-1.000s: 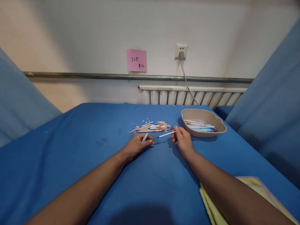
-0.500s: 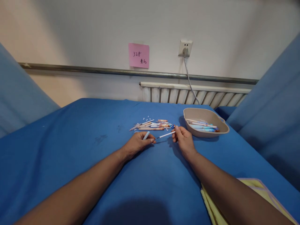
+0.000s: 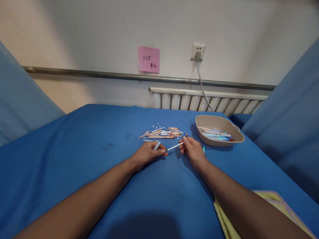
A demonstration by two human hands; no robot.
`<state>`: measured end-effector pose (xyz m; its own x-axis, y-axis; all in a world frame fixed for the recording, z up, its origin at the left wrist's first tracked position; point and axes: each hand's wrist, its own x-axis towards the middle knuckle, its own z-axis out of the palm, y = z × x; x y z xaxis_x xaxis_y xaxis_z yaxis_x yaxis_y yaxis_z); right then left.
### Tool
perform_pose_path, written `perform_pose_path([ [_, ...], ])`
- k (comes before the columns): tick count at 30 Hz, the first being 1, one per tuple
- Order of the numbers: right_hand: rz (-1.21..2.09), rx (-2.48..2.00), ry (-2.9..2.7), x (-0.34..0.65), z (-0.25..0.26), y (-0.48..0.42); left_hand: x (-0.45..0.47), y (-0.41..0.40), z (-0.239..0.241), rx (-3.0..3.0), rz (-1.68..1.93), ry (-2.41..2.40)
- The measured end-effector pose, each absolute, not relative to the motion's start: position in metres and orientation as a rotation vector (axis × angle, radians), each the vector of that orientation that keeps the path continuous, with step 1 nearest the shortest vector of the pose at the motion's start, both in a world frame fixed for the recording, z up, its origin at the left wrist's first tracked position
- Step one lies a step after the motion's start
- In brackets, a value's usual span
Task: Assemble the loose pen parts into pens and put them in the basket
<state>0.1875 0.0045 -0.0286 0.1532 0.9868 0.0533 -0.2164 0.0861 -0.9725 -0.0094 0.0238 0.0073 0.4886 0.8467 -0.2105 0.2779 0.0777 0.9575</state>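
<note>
My left hand (image 3: 147, 153) rests on the blue cloth with its fingers closed round a pale blue pen barrel (image 3: 157, 145). My right hand (image 3: 192, 150) pinches a thin white pen refill (image 3: 174, 146), whose tip points toward the barrel's mouth at my left fingertips. A small blue piece (image 3: 203, 149) shows under the right hand. Just beyond both hands lies a heap of loose pens and pen parts (image 3: 163, 132).
A beige tray (image 3: 220, 121) with several pens stands at the right. A radiator (image 3: 204, 99), a metal rail and a wall socket (image 3: 197, 51) with a cable line the wall, with a pink note (image 3: 149, 59). A yellow cloth (image 3: 264, 212) lies by my right forearm.
My right hand has slid a little to the left, bringing the refill's tip up to the barrel in my left hand. The view has tilted slightly.
</note>
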Motion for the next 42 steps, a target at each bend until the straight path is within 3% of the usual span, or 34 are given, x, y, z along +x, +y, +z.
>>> perform_pose_path([
  [9, 1.323, -0.969, -0.805, 0.1897, -0.0272, 0.004, -0.012, 0.0209, 0.0107, 1.252, 0.553, 0.878],
  [19, 1.106, -0.985, -0.802, 0.1971, -0.0233, 0.0071, -0.0135, 0.0179, 0.0116, 1.453, 0.554, 0.867],
  [42, 1.017, -1.03, -0.925, 0.1958, -0.0241, 0.0055, -0.0112, 0.019, 0.0093, 1.465, 0.503, 0.885],
])
